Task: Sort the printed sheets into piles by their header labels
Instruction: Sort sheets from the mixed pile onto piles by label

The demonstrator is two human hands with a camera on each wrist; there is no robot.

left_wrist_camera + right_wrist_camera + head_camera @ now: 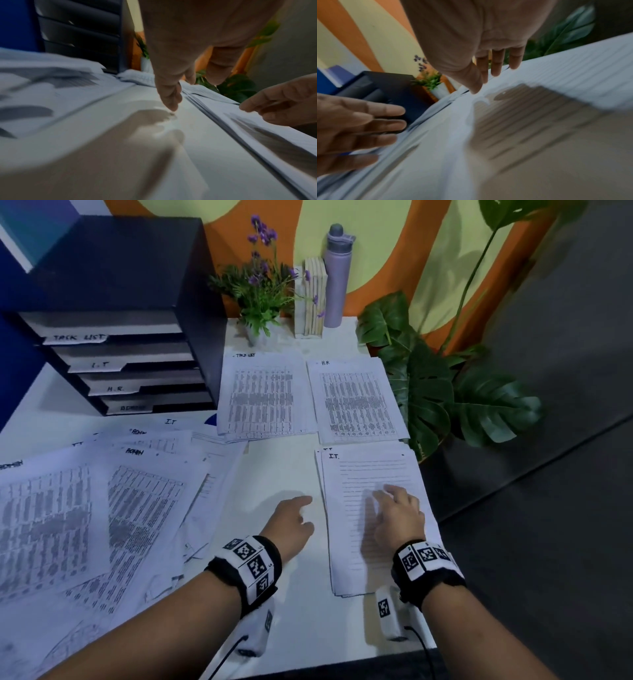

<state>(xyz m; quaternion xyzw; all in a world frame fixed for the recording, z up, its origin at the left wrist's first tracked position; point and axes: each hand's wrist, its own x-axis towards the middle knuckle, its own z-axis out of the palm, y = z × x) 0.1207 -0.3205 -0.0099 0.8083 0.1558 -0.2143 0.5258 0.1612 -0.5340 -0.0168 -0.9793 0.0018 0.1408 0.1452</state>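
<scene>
Both hands hold nothing: my right hand [397, 515] lies flat, steadying the I.T. pile [373, 474]; my left hand [291, 525] hovers, loosely open, over the worktop [284, 467].

Three views of one white table [284, 474]: one from above, two from close to its surface.

The head view looks forward and down over the whole table toward the painted wall. Each wrist view sits low, close under its own palm, facing along the fingers toward that wall. All three share the I.T. pile [373, 474] [257, 121] [539, 108] and the black tray rack [137, 302] [82, 33] [382, 83].
</scene>
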